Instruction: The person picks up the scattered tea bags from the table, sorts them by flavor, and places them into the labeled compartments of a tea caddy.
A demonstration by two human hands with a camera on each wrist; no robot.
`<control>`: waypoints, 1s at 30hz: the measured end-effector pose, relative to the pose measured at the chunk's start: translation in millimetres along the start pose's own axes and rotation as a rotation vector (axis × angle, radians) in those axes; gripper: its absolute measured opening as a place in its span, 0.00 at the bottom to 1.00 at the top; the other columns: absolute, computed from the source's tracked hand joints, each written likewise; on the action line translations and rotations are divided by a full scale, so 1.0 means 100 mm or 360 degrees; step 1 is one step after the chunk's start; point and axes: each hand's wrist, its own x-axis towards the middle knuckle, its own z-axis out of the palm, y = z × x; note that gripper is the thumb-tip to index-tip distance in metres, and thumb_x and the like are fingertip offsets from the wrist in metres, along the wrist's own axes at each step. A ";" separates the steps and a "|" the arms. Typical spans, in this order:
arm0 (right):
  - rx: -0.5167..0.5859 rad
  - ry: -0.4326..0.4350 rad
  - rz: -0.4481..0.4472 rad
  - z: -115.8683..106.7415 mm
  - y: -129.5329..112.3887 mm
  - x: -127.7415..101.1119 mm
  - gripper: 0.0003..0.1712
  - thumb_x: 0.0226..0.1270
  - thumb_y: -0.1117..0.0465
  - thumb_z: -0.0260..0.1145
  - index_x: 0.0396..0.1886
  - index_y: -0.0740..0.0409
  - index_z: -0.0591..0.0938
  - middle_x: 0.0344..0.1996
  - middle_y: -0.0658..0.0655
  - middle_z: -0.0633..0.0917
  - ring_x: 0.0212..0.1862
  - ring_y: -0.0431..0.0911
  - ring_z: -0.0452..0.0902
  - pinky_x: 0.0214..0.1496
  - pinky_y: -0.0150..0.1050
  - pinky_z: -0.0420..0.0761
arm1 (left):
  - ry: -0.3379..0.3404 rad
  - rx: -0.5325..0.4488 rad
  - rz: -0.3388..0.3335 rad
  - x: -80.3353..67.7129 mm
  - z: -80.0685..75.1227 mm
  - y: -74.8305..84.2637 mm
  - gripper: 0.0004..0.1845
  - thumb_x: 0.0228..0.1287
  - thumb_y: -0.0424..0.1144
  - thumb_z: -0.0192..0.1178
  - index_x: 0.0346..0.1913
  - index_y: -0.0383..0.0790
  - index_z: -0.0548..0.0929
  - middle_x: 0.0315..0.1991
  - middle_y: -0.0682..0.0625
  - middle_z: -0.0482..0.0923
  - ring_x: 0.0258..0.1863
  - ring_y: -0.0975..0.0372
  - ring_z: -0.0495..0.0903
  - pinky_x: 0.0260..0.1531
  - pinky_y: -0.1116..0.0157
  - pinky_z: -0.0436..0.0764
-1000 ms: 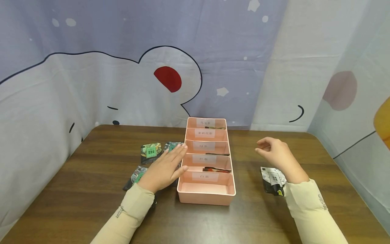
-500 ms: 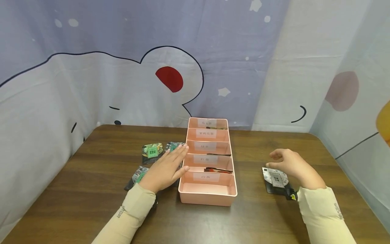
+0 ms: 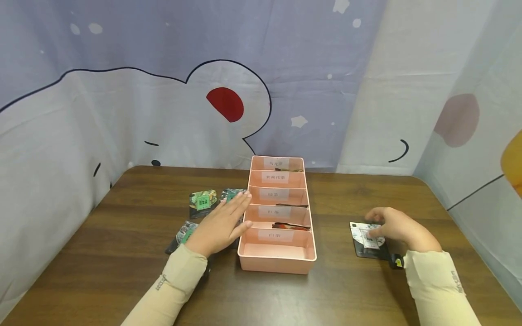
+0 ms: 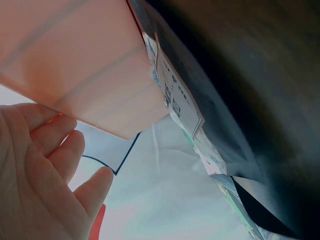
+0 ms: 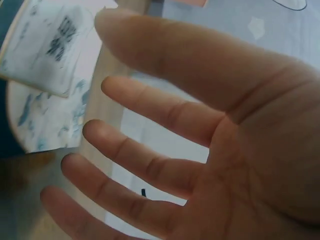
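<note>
A pink divided box (image 3: 277,263) with labelled compartments stands mid-table. My left hand (image 3: 222,224) lies flat and open against its left wall, resting on green tea packets (image 3: 185,234). In the left wrist view the fingers (image 4: 45,160) sit beside the pink box (image 4: 75,60) and a packet edge (image 4: 175,100). My right hand (image 3: 397,228) rests with straight fingers on a black-and-white packet (image 3: 362,235) lying on the table right of the box. In the right wrist view the fingers (image 5: 150,130) are spread, with that packet (image 5: 45,45) just beyond them.
Two more green packets (image 3: 202,200) (image 3: 230,194) lie left of the box. A red packet (image 3: 290,226) sits in the fourth compartment and dark ones lie farther back. A printed cloth backdrop (image 3: 163,104) surrounds the brown table (image 3: 122,271).
My right hand has come down and to the right from above the table onto the black-and-white packet. The left hand has stayed in place.
</note>
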 end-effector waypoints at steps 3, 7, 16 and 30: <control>0.0013 -0.0013 -0.0020 0.02 0.04 0.01 0.28 0.51 0.61 0.80 0.50 0.71 0.82 0.42 0.70 0.82 0.47 0.64 0.78 0.51 0.63 0.77 | -0.0004 0.0001 -0.0004 0.00 0.00 0.00 0.38 0.79 0.56 0.47 0.80 0.37 0.55 0.80 0.46 0.52 0.79 0.51 0.52 0.76 0.45 0.54; 0.0012 -0.0008 -0.0043 0.05 0.07 0.03 0.27 0.48 0.63 0.81 0.47 0.70 0.82 0.38 0.66 0.81 0.43 0.59 0.77 0.48 0.57 0.78 | -0.0013 0.0005 -0.0012 0.00 0.00 0.00 0.38 0.79 0.56 0.46 0.80 0.38 0.54 0.81 0.47 0.51 0.80 0.53 0.51 0.76 0.45 0.53; 0.0075 -0.0002 0.0041 0.06 0.07 0.02 0.24 0.48 0.63 0.80 0.43 0.67 0.82 0.34 0.61 0.78 0.37 0.52 0.73 0.38 0.44 0.74 | 0.0003 0.0009 0.0002 0.00 0.01 -0.01 0.37 0.79 0.56 0.47 0.80 0.37 0.55 0.80 0.46 0.53 0.79 0.51 0.53 0.75 0.43 0.56; 0.0340 0.0013 0.0086 0.09 0.10 0.01 0.08 0.56 0.78 0.67 0.35 0.70 0.80 0.28 0.57 0.79 0.31 0.47 0.75 0.28 0.37 0.78 | 0.0000 0.0010 0.0000 0.01 0.01 -0.01 0.38 0.79 0.56 0.47 0.80 0.37 0.55 0.80 0.46 0.52 0.79 0.50 0.53 0.75 0.44 0.55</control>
